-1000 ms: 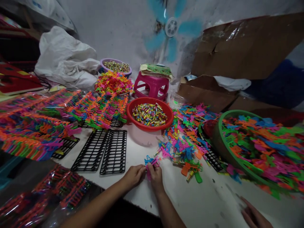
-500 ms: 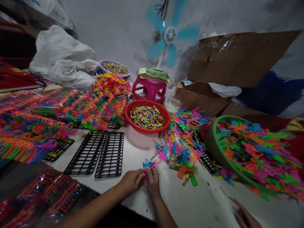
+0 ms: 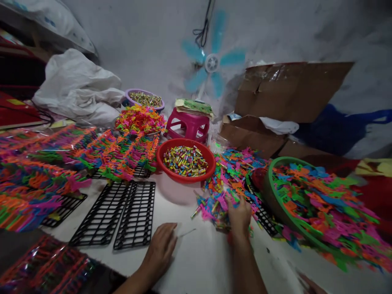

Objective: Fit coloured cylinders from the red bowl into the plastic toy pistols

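Observation:
My right hand (image 3: 239, 214) reaches into a loose pile of small plastic toy guns (image 3: 223, 179), in pink, blue, green and orange. Its fingertips touch pieces there, blurred and partly hidden, so a grip cannot be made out. My left hand (image 3: 161, 247) rests low over the white table (image 3: 199, 253), fingers curled together. From its fingertips a thin dark stick-like thing (image 3: 187, 232) points right, too fine to name. Left of that hand lie two black grid racks (image 3: 134, 214). Short yellow-banded tubes are mixed into the pile.
A red basin (image 3: 159, 157) of small tubes stands behind the hands. At right is a green basin (image 3: 271, 192) heaped with toy guns. Filled racks (image 3: 45, 171) crowd the left. Another person's hand (image 3: 310, 283) shows at the bottom right. A fan (image 3: 212, 63) is at the back.
My hands were together on a pink and a blue toy gun; now they are apart. The right has moved right and forward to the pile, the left slightly back and left. The view has tilted up.

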A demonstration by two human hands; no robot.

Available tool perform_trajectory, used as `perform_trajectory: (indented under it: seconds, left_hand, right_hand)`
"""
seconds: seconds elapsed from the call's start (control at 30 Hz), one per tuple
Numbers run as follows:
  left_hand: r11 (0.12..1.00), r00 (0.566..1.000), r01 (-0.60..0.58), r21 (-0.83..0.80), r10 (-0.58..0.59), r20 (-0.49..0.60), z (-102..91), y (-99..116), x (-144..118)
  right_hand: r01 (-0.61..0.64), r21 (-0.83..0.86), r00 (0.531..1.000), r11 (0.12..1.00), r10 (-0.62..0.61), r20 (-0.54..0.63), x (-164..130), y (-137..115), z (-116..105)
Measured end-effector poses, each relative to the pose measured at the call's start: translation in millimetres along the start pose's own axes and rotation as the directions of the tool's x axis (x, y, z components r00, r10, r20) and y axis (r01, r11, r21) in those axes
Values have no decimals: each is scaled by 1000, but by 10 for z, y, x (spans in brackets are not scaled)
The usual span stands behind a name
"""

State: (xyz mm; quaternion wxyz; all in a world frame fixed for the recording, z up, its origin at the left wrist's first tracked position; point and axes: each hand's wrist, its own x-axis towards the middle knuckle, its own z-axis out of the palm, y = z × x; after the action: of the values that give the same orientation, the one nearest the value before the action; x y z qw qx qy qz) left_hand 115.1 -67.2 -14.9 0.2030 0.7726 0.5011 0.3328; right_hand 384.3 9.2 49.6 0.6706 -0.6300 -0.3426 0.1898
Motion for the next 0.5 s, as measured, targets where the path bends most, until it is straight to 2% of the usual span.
perform_trajectory:
  seconds: [0.07,0.13,0.2,0.33,0.4,0.5]
  left_hand:
    - [980,992,-126,153,120,48,102,-11,20]
    - [938,966,-239,250,204,156,211,6,94]
    - [902,927,-331,275,257,273,304,36,214]
    - [864,858,-440,246,324,398,436,54,491]
    - [841,837,-485,238,369,404,524,12,604]
    - [791,832,-536,294,436,344,768,-117,727]
  right_hand:
    - [127,-124,991,984,-131,-26,246,-107,40]
    - [222,-136,974,966,-212,86,377,-204,241]
    - [262,-72,944,962,-240,226,444,-278,572]
    - [240,42,896,970,-238,374,555,-324,1348]
    - [196,99,883,976,-219,415,615,-293,1688]
    - [109,200,896,974,-183,404,684,-194,2103]
